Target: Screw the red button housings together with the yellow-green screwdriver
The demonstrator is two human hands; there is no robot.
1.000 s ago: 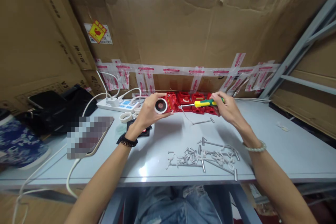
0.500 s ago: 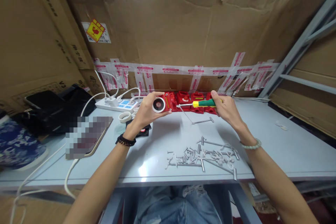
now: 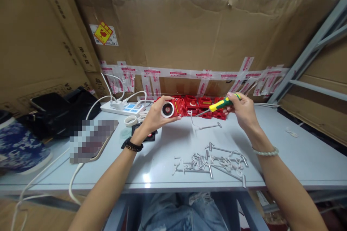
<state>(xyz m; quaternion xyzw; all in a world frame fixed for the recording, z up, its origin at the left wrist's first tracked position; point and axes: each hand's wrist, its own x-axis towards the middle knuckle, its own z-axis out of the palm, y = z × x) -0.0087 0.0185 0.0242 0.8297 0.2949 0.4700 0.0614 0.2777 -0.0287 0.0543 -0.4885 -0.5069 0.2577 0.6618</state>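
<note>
My left hand [image 3: 155,115] is closed around a red housing [image 3: 178,107] with a round white-rimmed black opening, held above the table. In my right hand [image 3: 241,110] is a screwdriver [image 3: 217,105] with a green and yellow handle, its shaft slanting down to the left. The tip is near a white cord [image 3: 192,119] that hangs from the housing. Below it lies a thin T-shaped metal rod [image 3: 210,126]; whether the cord is tied to it I cannot tell. Several more red housings [image 3: 205,103] stand behind.
Metal pins [image 3: 197,160], T-shaped rods and tangled white cord lie near the table's front edge. White rings [image 3: 130,121], a power strip [image 3: 123,108] and a phone [image 3: 101,140] are on the left. A cardboard sheet [image 3: 173,36] stands along the back.
My right hand has drawn back to the right, and the screwdriver has tilted, handle up and tip down, away from the housing. The left hand keeps its hold on the housing.
</note>
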